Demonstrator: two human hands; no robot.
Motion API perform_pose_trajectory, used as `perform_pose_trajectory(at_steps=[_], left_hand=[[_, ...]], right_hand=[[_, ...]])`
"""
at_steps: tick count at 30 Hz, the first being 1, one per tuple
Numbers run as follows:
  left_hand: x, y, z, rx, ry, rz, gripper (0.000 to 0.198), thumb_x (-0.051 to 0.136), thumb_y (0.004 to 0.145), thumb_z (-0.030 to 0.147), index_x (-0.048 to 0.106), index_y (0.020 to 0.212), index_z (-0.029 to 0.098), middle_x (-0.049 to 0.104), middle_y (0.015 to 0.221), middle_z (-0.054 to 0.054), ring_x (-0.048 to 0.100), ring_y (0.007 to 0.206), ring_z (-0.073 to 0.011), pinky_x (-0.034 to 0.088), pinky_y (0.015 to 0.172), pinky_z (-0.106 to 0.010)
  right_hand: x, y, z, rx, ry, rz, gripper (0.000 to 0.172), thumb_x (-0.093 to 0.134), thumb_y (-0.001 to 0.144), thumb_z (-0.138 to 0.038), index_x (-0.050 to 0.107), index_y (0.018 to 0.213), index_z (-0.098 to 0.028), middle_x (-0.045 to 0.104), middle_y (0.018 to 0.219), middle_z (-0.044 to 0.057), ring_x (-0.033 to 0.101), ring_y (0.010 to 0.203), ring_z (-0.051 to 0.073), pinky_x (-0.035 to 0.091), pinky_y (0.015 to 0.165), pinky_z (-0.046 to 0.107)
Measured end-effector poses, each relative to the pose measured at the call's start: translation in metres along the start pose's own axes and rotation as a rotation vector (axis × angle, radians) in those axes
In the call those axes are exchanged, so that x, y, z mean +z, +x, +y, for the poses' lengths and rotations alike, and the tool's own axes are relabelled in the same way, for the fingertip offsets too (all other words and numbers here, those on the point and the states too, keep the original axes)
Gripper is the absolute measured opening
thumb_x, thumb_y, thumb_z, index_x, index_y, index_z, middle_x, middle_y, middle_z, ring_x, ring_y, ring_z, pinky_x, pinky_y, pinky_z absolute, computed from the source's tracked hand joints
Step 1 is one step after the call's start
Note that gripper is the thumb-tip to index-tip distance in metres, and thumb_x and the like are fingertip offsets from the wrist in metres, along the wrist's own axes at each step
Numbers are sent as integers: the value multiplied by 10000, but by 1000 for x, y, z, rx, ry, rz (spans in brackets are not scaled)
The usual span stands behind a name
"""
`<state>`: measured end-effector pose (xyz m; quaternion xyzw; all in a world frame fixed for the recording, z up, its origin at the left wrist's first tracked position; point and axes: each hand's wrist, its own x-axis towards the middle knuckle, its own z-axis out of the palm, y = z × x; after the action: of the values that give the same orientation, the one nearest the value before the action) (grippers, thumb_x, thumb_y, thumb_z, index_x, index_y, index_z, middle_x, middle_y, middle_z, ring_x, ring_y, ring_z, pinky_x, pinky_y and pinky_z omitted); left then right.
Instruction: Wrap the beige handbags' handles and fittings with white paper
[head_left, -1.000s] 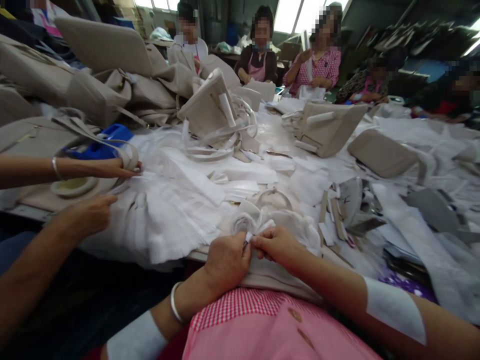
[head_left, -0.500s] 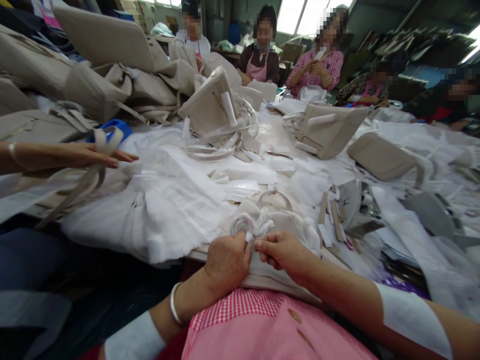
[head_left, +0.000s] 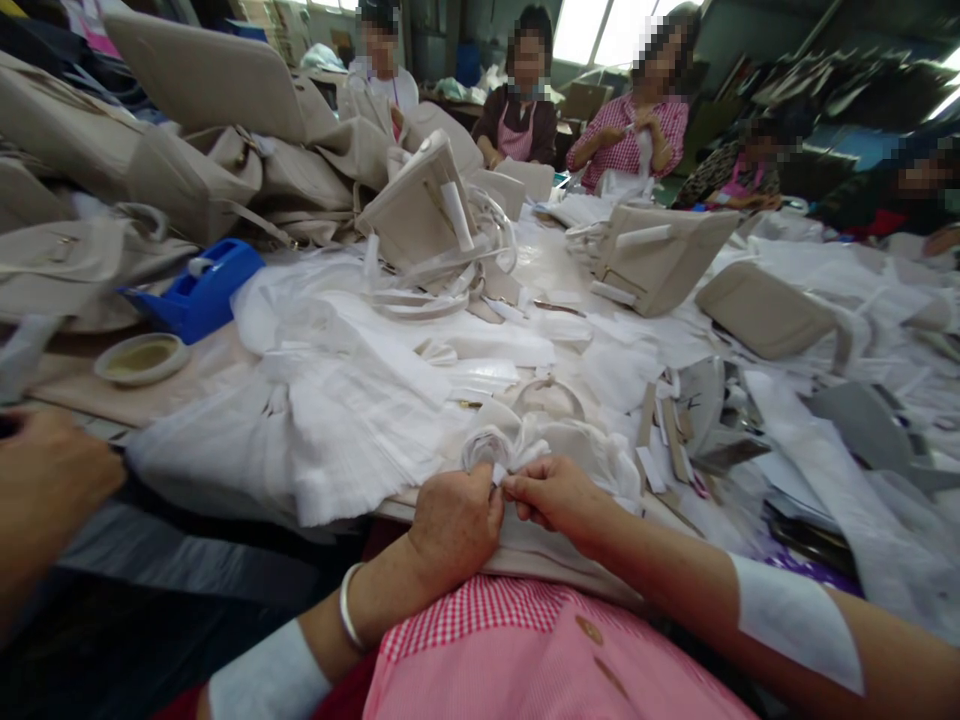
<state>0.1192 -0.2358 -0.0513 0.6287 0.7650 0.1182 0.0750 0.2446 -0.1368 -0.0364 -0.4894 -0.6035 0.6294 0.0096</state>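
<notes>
Close to my body a pale beige handbag [head_left: 517, 545] lies on the table's front edge, with white wrapping paper [head_left: 592, 455] bunched over it. My left hand [head_left: 457, 518] is closed around a rolled white wrapping [head_left: 486, 450] that pokes up past the thumb. Just right of it, my right hand [head_left: 555, 500] is closed in a pinch at a small white tab beside the left thumb. What lies inside the rolled wrapping is hidden. A curved handle [head_left: 551, 392] rises behind the paper.
Left of me lie a stack of white sheets [head_left: 337, 430], a blue tape dispenser [head_left: 202, 290] and a tape roll [head_left: 141, 358]. A co-worker's hand [head_left: 56, 485] is at the left edge. Beige bags [head_left: 420, 205] pile up behind; a grey tape dispenser [head_left: 705, 410] stands right.
My right hand has shifted slightly left, meeting the white tab by my left thumb. The co-worker's hand at left has withdrawn with the strap, uncovering the blue dispenser and tape roll.
</notes>
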Motion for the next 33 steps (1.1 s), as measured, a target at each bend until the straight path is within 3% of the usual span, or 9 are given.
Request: perform_pose_trajectory(at_steps=[7,15,19,25,29,33], left_hand=[[0,0,1,11,1,-12,238,417,919,331,597,873,181,691,694,-89,675,649,-266,452,558,-334],[-5,0,4,44,70,9,222,413,912,268,598,846,166,681,658,-102,673,625,-275,441,544,-340],[-4,-1,4,41,84,30,237,403,918,282,593,826,176,664,627,-93,668,612,-269,427,539,-335],[-5,-2,5,24,75,16,218,429,902,304,599,869,171,664,647,-87,661,616,-258,412,538,-317],[-5,-1,3,-15,-8,-11,221,435,902,304,607,885,166,682,695,-97,664,656,-256,422,577,-319],[-6,1,-2,-90,-294,-50,239,449,909,331,616,868,164,690,716,-81,655,669,-219,425,595,-292]], right_hand=[[3,-4,-7,105,90,12,271,593,823,-307,591,611,-139,540,471,-25,381,353,49,250,352,183],[8,1,-10,123,66,60,338,606,816,-347,546,545,-154,444,390,-51,337,304,46,221,313,187],[5,-2,-9,118,75,32,363,620,832,-401,565,576,-150,481,419,-47,360,313,44,237,303,177],[1,-10,-1,147,176,-16,258,637,821,-235,553,594,-143,525,480,-47,369,343,37,273,306,161],[2,-9,2,123,271,-27,251,655,802,-211,550,588,-134,510,473,-48,361,346,37,277,317,170],[7,-8,7,69,434,-34,222,658,774,-221,557,597,-134,503,475,-48,375,362,46,302,351,187]])
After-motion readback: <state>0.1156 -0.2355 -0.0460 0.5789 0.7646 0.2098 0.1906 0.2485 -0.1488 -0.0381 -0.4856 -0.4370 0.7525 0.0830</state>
